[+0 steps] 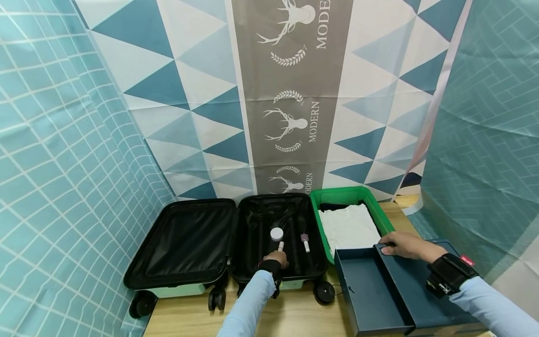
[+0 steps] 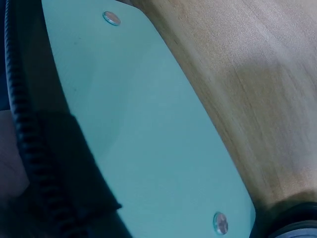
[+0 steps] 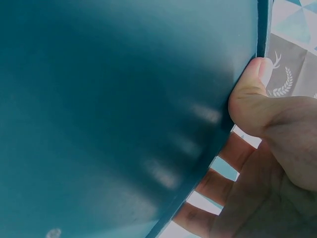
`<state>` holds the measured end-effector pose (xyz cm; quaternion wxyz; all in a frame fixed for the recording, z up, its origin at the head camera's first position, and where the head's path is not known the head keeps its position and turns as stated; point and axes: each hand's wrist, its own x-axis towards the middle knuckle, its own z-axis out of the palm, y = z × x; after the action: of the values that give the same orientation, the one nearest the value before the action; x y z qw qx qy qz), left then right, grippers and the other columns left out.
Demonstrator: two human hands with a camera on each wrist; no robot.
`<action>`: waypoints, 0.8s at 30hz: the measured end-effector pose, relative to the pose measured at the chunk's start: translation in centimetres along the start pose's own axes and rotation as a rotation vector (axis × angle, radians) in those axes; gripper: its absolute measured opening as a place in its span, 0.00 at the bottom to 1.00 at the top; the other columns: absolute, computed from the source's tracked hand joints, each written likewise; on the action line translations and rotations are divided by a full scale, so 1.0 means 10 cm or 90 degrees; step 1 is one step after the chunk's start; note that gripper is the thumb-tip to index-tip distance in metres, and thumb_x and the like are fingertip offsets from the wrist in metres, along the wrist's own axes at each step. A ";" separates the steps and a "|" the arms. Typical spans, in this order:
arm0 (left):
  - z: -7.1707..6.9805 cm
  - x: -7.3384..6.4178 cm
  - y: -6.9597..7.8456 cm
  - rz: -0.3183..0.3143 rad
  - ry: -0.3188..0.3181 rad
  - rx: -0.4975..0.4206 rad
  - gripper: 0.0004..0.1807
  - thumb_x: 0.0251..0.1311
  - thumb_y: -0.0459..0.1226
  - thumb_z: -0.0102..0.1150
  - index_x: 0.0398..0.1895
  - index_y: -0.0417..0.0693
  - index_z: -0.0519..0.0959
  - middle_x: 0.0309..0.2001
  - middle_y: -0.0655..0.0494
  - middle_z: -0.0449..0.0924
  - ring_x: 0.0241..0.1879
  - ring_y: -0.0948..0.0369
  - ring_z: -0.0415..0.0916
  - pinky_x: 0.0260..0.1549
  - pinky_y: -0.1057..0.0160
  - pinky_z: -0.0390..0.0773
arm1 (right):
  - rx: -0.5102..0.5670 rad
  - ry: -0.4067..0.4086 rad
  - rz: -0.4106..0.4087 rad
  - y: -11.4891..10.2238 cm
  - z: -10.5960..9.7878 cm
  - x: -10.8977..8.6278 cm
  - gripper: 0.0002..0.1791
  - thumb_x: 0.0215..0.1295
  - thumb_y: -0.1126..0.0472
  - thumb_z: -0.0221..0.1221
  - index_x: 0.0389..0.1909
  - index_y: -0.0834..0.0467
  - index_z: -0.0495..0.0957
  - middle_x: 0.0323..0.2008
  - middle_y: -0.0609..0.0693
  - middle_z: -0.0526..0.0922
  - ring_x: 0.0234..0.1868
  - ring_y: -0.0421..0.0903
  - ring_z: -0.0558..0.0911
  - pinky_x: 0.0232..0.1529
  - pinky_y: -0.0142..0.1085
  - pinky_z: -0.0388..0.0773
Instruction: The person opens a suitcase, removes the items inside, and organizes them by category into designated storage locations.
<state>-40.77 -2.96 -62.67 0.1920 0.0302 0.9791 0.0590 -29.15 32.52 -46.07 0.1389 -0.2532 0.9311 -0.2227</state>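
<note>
My left hand is inside the black-lined half of an open suitcase, pinching a small pale tube. Just beyond it sits a round white-lidded jar. To its right lies a purple-and-white tube. The left wrist view shows mostly the mint-green suitcase shell; only a sliver of hand is visible. My right hand grips the far edge of a dark blue box. In the right wrist view, the thumb presses one face of the blue box, with fingers behind its edge.
The suitcase's other half lies open at the left. A green basket holding white cloth stands behind the box. The box's open tray is beside its covered part. Black wheels project over the wooden table.
</note>
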 end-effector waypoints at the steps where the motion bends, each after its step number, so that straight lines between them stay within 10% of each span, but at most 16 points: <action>1: -0.03 -0.04 0.00 0.004 0.006 -0.006 0.14 0.49 0.44 0.60 0.30 0.41 0.80 0.34 0.43 0.77 0.33 0.50 0.74 0.34 0.45 0.69 | 0.003 0.000 0.001 0.00 0.00 0.00 0.10 0.59 0.54 0.54 0.37 0.54 0.79 0.29 0.39 0.75 0.26 0.35 0.70 0.28 0.35 0.67; 10: -0.06 -0.23 -0.10 0.097 0.169 -0.067 0.05 0.54 0.35 0.55 0.31 0.45 0.81 0.31 0.46 0.79 0.30 0.49 0.76 0.26 0.53 0.74 | 0.012 -0.008 0.001 0.01 0.00 0.00 0.11 0.59 0.53 0.53 0.37 0.54 0.79 0.30 0.39 0.75 0.27 0.35 0.70 0.28 0.36 0.67; 24: -0.17 -0.24 -0.19 0.132 0.365 -0.036 0.14 0.52 0.45 0.59 0.22 0.41 0.79 0.23 0.44 0.77 0.23 0.49 0.75 0.20 0.53 0.73 | 0.027 -0.013 -0.012 0.02 0.00 0.00 0.12 0.60 0.54 0.53 0.38 0.56 0.78 0.29 0.40 0.75 0.26 0.34 0.70 0.28 0.34 0.66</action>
<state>-39.26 -5.23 -60.43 -0.0988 0.1070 0.9830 0.1116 -29.26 32.62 -46.12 0.1520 -0.2614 0.9222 -0.2412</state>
